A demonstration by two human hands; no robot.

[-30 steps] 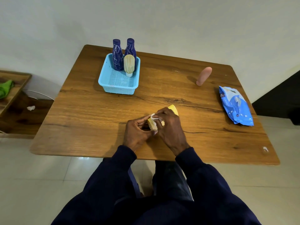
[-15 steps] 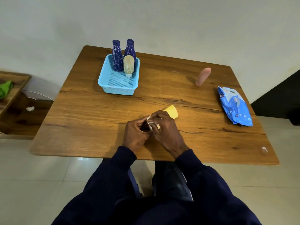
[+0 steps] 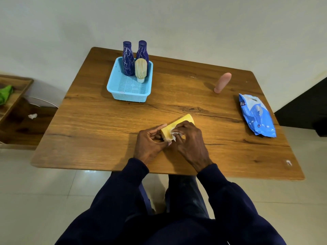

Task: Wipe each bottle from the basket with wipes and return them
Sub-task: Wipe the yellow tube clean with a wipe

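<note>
My left hand [image 3: 150, 142] grips the yellow bottle [image 3: 178, 125] at the near side of the desk [image 3: 99, 124]. My right hand [image 3: 191, 142] pinches a wipe [image 3: 174, 134] against it. Three bottles [image 3: 128, 61] stand in the basket [image 3: 129, 95], far left. A pink bottle [image 3: 222, 83] stands far right. I think the yellow and pink ones have yet to go back.

The wooden table [image 3: 99, 121] bears a blue basket [image 3: 129, 97], a pink bottle [image 3: 222, 83] and a wipes pack [image 3: 256, 115].
</note>
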